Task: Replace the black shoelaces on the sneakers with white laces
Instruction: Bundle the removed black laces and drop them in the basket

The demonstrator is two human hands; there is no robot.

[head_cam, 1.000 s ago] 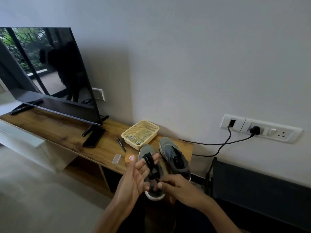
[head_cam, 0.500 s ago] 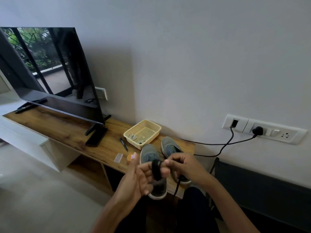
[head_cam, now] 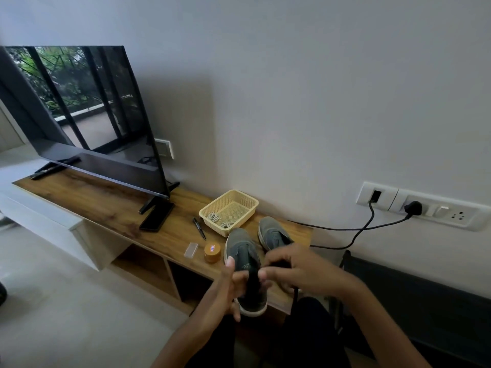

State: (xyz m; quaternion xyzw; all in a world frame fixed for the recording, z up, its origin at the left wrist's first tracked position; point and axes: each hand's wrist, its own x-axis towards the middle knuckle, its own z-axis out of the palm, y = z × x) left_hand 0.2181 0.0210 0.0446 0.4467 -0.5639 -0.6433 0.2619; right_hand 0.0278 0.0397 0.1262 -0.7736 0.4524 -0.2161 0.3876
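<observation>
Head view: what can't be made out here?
- black lace: how it is wound is hidden between the fingers of the left hand and right hand.
- farther sneaker: heel covered by the right hand.
- nearer sneaker: eyelets behind lace and hands.
- basket: pale coils inside too small to identify.
- orange jar: label unreadable.

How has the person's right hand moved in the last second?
Yes: the right hand moved away from the person, now covering the near end of the grey sneaker nearer the wall socket.
</observation>
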